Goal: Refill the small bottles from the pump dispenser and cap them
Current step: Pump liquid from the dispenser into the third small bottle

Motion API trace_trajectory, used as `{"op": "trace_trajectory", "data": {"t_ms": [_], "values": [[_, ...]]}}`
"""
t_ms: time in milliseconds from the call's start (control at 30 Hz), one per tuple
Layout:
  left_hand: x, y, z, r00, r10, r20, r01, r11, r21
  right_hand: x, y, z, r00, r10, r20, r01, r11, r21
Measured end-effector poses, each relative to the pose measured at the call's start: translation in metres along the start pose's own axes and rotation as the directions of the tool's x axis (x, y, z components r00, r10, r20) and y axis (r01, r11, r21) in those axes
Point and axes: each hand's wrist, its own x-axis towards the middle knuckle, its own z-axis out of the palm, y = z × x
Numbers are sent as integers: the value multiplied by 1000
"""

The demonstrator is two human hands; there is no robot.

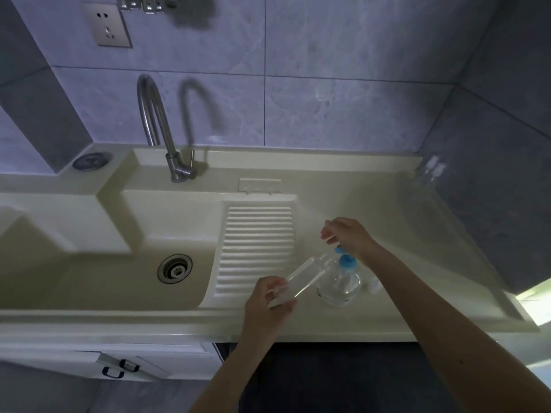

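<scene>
A clear pump dispenser (pixel 340 286) with a blue pump head (pixel 346 260) stands on the cream counter, right of the ribbed washboard. My left hand (pixel 269 302) grips a small clear bottle (pixel 301 278), tilted so its mouth points up-right toward the blue nozzle. My right hand (pixel 347 236) hovers over the pump head, its fingers pinching a small pale piece that looks like a cap; blur hides the detail. A further small clear bottle (pixel 374 286) stands just right of the dispenser, partly behind my right forearm.
The sink basin with its drain (pixel 175 268) lies to the left, beside the washboard (pixel 258 245). A curved steel tap (pixel 167 135) rises at the back. Two small clear bottles (pixel 432 171) stand in the far right corner against the tiled wall. The counter's front edge (pixel 179 318) runs below my hands.
</scene>
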Motion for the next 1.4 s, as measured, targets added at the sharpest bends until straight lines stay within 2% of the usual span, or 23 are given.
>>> {"op": "trace_trajectory", "data": {"t_ms": [100, 633, 733, 900, 967, 1100, 1233, 1400], "values": [[7, -1, 5, 1000, 20, 7, -20, 999, 27, 2, 0, 3, 1000, 24, 15, -25, 999, 42], [18, 4, 8, 999, 22, 24, -22, 1000, -1, 6, -7, -4, 999, -12, 37, 12, 1000, -14], [20, 10, 12, 997, -38, 60, 40, 999, -35, 7, -10, -6, 995, 18, 97, -10, 997, -82], [25, 14, 15, 986, -142, 88, 153, 979, -137, 4, -5, -6, 972, 77, 224, -61, 995, -81], [27, 15, 17, 985, -150, 85, 161, 976, -145, 7, -2, -6, 977, 86, 194, -73, 995, -71], [34, 16, 18, 983, -173, 69, 180, 977, -111, 10, 2, -5, 984, 142, 110, -114, 968, -222], [38, 15, 19, 983, -180, 46, 183, 980, -83, 9, 5, -4, 989, 133, 60, -111, 950, -291], [38, 13, 23, 973, -227, 37, 230, 968, -101, 8, 9, -3, 993, 116, 34, -100, 946, -309]]}}
